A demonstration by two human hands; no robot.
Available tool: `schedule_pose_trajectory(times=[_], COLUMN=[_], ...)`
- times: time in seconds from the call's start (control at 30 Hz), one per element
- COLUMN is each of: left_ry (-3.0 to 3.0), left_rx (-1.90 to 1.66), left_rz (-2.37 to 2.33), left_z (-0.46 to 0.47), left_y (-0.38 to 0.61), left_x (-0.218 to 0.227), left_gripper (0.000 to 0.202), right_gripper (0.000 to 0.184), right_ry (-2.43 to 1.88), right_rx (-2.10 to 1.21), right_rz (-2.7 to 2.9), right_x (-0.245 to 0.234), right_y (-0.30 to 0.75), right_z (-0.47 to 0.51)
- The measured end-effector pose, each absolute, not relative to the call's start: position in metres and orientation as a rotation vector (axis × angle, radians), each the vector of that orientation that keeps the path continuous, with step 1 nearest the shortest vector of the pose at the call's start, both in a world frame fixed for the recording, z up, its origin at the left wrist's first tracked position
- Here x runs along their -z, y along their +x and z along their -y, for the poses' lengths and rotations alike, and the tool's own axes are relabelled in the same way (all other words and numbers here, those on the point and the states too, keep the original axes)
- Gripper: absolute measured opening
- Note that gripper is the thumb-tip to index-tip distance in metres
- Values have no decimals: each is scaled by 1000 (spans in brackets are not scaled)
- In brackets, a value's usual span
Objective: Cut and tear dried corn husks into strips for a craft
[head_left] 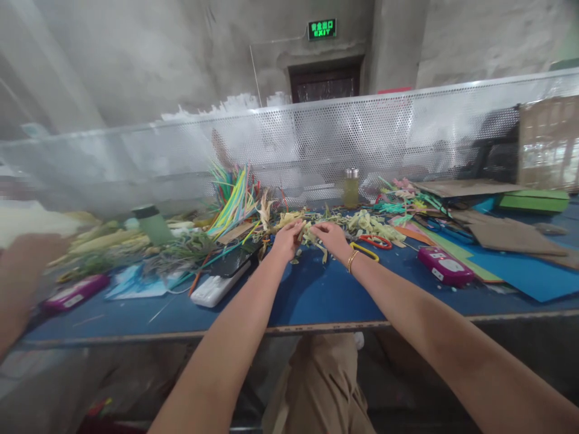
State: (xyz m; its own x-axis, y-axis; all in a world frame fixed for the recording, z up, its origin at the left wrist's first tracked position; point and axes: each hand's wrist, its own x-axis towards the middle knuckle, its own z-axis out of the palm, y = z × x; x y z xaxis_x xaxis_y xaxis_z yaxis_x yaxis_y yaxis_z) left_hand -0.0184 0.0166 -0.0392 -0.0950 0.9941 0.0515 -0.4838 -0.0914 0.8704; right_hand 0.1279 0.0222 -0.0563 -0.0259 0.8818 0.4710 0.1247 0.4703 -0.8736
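Over the blue tabletop (316, 298), my left hand (288, 240) is closed, its fingertips pinching a pale yellow, leafy strip (304, 230). My right hand (332, 237), with a gold bracelet at the wrist, meets it from the other side. Its thumb and fingers are drawn together by the same strip; what lies between them is too small to make out. A heap of similar pale yellow-green strips (368, 224) spreads just behind both hands. Beside my right wrist lie a yellow looped handle (365, 252) and a red looped handle (376, 242).
Left stand colourful thin strips (235, 202), a green bottle (152, 226), a black phone (230, 260) and a white block (219, 289). Right are a purple box (446, 265), blue sheets (529, 274) and cardboard (511, 232). Another person's blurred arm (27, 277) enters left. A perforated screen (330, 138) borders the back.
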Motion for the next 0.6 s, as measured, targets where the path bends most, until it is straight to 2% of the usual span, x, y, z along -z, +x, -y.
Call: schedule_pose_trajectory(times=[0.17, 0.33, 0.5, 0.6], left_ry=[874, 1250, 1471, 1436], left_rx=[-1515, -1464, -1390, -1496], left_rz=[-794, -906, -1016, -1054], left_z=[-15, -12, -13, -15], left_y=[-22, -19, -20, -20], left_x=[37, 37, 41, 40], left_gripper=[33, 48, 60, 51], right_gripper=[47, 61, 53, 49], right_ry=[-864, -751, -598, -560], right_rx=[-1283, -1802, -2014, -2015], right_rz=[1042, 1037, 953, 864], right_x=[40, 30, 31, 31], right_y=[129, 133, 133, 134], right_z=[-14, -1, 3, 0])
